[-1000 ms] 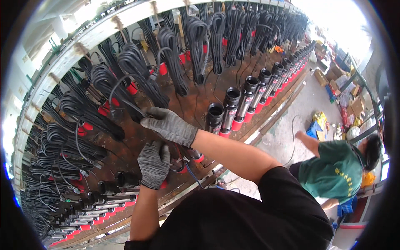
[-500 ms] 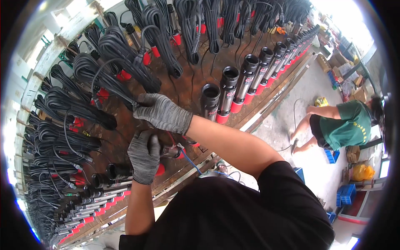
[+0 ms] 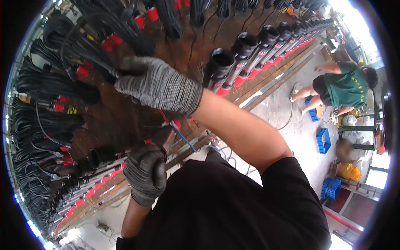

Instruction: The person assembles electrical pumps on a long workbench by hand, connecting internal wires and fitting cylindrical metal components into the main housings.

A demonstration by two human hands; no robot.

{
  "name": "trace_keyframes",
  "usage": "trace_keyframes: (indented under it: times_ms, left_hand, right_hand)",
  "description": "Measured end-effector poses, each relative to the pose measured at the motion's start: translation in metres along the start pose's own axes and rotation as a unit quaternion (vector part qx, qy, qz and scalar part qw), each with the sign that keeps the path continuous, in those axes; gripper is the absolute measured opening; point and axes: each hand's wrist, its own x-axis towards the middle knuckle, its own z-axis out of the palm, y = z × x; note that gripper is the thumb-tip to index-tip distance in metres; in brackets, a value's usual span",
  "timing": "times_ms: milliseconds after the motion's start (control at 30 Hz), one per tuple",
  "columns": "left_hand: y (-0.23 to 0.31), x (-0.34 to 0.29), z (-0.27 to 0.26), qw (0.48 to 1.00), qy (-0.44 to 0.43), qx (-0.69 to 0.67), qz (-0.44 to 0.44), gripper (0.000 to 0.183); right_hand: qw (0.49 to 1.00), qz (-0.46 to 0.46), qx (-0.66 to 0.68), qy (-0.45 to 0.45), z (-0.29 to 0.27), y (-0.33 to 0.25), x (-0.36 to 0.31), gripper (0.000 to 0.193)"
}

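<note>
My left hand (image 3: 146, 173), in a grey knitted glove, is closed around the black upper end of a steel tube-shaped pump (image 3: 166, 135). This pump leans toward me, and its red base lies farther off. Farther forward, my right hand (image 3: 160, 85), gloved the same way, has its fingers curled at the near end of a coil of black cable (image 3: 83, 48). The glove hides exactly how the fingers hold it. A blue cord (image 3: 183, 138) runs from beside the tilted pump toward the table's edge.
More pumps with black tops stand in a row (image 3: 218, 66) to the right along the wooden table (image 3: 183, 54), and others at the lower left (image 3: 85, 166). Several cable coils (image 3: 41, 83) fill the far left. A co-worker in green (image 3: 343, 87) bends near blue crates (image 3: 323, 141).
My left hand has come nearer to my body with the pump's upper end tilting along. My right hand has shifted left and farther forward. The co-worker has bent lower toward the shelves.
</note>
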Motion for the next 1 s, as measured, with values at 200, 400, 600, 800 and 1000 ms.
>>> trace_keyframes:
  times_ms: [200,400,600,800,1000]
  left_hand:
    - [-0.01,0.0,0.0,0.996,0.063,-0.002,-0.058,0.013]
    - [-0.015,-0.005,0.001,0.991,0.092,-0.014,-0.099,0.017]
    - [-0.004,-0.008,0.001,0.996,0.05,-0.035,-0.064,0.011]
    - [-0.005,-0.011,0.005,0.996,0.062,-0.029,-0.061,0.009]
    - [-0.005,-0.01,0.004,0.994,0.075,-0.032,-0.073,0.009]
  right_hand:
    - [0.868,-0.252,-0.427,0.004,-0.01,0.013,0.011,0.021]
    - [0.996,-0.009,-0.081,-0.032,-0.004,-0.017,0.001,0.025]
    - [0.999,0.044,-0.007,-0.026,-0.014,-0.035,-0.018,0.028]
    - [0.992,0.09,0.065,-0.065,-0.018,-0.029,-0.012,0.03]
    - [0.994,0.083,0.031,-0.065,-0.017,-0.024,-0.005,0.03]
